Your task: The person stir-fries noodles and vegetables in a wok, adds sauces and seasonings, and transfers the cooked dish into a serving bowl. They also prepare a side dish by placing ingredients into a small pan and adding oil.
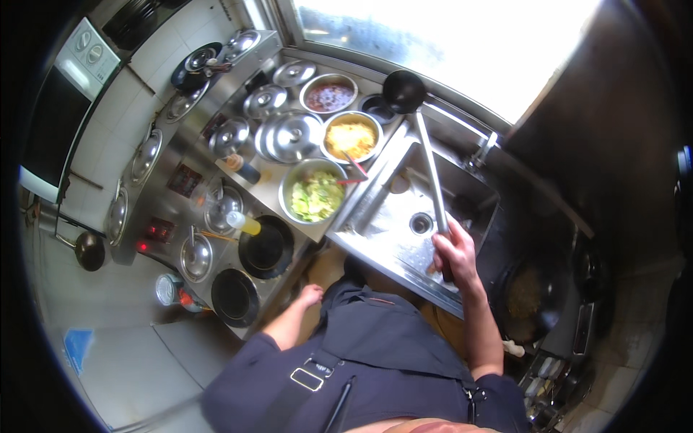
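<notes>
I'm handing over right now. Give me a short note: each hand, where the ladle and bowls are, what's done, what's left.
Right hand: gripping the handle of the long ladle over the steel sink; its dark cup is raised toward the window.
Left hand: empty, hanging low by the counter edge.
Bowls on the counter: chopped greens, yellow food, red sauce; the rest are lidded.
Wok at right holds browned food.
Done: food is in the wok.
Left: I cannot tell what the ladle holds.

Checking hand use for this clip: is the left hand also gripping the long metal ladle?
No, only the right hand grips the long metal ladle by its handle; the left hand hangs empty by the counter edge.
</notes>
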Action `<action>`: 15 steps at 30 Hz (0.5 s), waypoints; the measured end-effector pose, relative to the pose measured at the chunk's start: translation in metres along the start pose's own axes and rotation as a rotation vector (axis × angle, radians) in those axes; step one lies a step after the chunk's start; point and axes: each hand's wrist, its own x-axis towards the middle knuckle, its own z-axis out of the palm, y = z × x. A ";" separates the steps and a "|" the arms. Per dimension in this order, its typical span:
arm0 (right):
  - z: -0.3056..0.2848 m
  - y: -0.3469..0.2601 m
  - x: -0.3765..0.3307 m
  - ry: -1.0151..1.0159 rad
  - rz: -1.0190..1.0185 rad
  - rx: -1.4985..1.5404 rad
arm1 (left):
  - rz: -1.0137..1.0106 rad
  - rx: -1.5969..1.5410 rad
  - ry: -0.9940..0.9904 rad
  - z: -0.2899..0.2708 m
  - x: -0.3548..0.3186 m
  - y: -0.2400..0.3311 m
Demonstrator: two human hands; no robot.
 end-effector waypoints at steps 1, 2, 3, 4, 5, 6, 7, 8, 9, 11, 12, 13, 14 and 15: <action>0.021 -0.002 0.038 -0.034 0.043 -0.020 | -0.092 -0.092 0.012 -0.012 0.007 -0.008; 0.041 -0.003 0.078 -0.059 0.049 -0.047 | -0.071 -0.089 0.046 -0.024 0.013 -0.020; 0.061 -0.003 0.118 -0.108 0.046 -0.048 | -0.092 -0.176 0.069 -0.036 0.018 -0.032; 0.078 -0.004 0.157 -0.115 0.070 -0.130 | -0.078 -0.176 0.092 -0.049 0.024 -0.046; 0.095 -0.004 0.195 -0.137 0.114 -0.176 | -0.139 -0.287 0.146 -0.058 0.028 -0.061; 0.111 -0.002 0.230 -0.134 0.121 -0.224 | -0.161 -0.326 0.147 -0.069 0.033 -0.078; 0.120 -0.002 0.261 -0.210 0.107 -0.252 | -0.211 -0.409 0.160 -0.076 0.036 -0.094; 0.130 0.001 0.289 -0.196 0.129 -0.301 | -0.266 -0.473 0.178 -0.082 0.038 -0.110; 0.140 0.006 0.313 -0.200 0.135 -0.335 | -0.321 -0.534 0.196 -0.087 0.043 -0.120; 0.151 0.014 0.350 -0.194 0.168 -0.412 | -0.374 -0.580 0.279 -0.093 0.042 -0.135; 0.153 0.018 0.362 -0.186 0.214 -0.436 | -0.400 -0.601 0.321 -0.094 0.040 -0.139; 0.155 0.023 0.371 -0.188 0.225 -0.443 | -0.404 -0.626 0.330 -0.095 0.035 -0.140; 0.156 0.026 0.377 -0.178 0.238 -0.460 | -0.409 -0.651 0.339 -0.094 0.028 -0.140; 0.157 0.029 0.382 -0.156 0.288 -0.499 | -0.415 -0.675 0.346 -0.092 0.021 -0.138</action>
